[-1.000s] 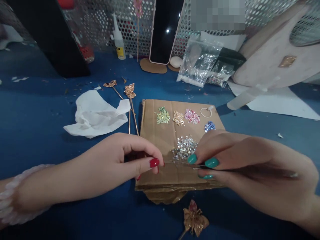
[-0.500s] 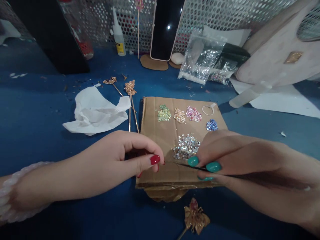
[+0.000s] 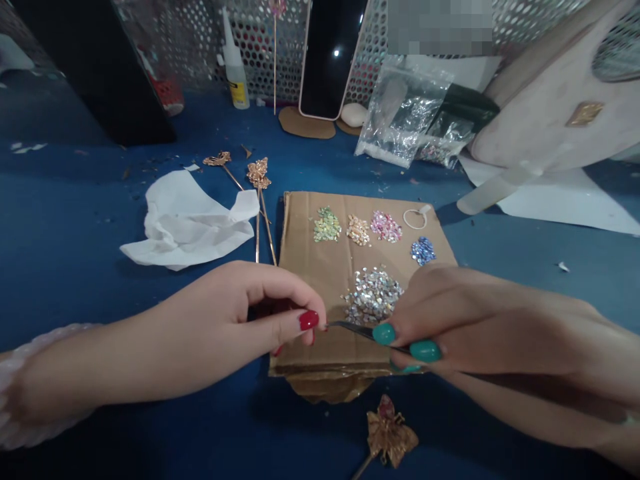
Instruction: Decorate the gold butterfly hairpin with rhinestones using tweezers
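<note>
In my right hand [image 3: 450, 333], with turquoise nails, a pair of dark tweezers [image 3: 353, 327] is gripped, its tip pointing left. That tip meets the fingertips of my left hand [image 3: 250, 327], which has red nails. The left thumb and forefinger are pinched together; anything tiny between them I cannot make out. Both hands hover over a cardboard piece [image 3: 305, 267]. Just beyond the tweezers lies a heap of silver rhinestones [image 3: 373, 293]. Farther back are small piles of green [image 3: 327, 225], peach [image 3: 358, 229], pink [image 3: 386, 227] and blue stones [image 3: 423, 251].
Gold butterfly-topped sticks [image 3: 259, 175] and a crumpled white tissue [image 3: 195, 220] lie left of the cardboard. Another butterfly stick [image 3: 390, 433] is in front. Behind stand a glue bottle [image 3: 235, 73] and a phone [image 3: 330, 60], with plastic bags [image 3: 400, 113] to their right.
The tweezers have moved left, and their tip now reaches my left fingertips. My left hand has hardly moved.
</note>
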